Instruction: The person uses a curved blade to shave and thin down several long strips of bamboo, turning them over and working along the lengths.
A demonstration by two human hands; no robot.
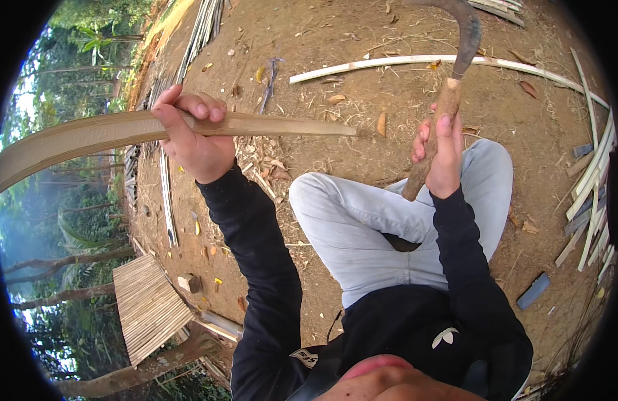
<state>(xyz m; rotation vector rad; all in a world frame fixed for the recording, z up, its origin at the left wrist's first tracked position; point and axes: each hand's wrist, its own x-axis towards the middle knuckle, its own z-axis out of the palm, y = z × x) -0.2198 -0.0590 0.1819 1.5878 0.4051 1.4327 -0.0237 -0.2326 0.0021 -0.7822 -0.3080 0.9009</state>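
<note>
My left hand (197,144) is closed around a long, flat bamboo strip (282,125), thumb on the near side and fingers over the far edge. The strip runs from the left rim of the view to a narrowed end in the middle, held above the ground. In my right hand (444,157) is a sickle (449,95), gripped by its rough wooden handle. Its dark blade points away from me and hooks leftward, with the tip cut off by the upper edge. Strip and sickle are apart.
I sit on bare earth with my legs (362,207) bent. A pale bamboo strip (389,61) lies ahead, more bamboo strips (593,207) are piled at right, near a blue-grey block (533,290). A slatted bamboo panel (152,304) stands at left, before trees.
</note>
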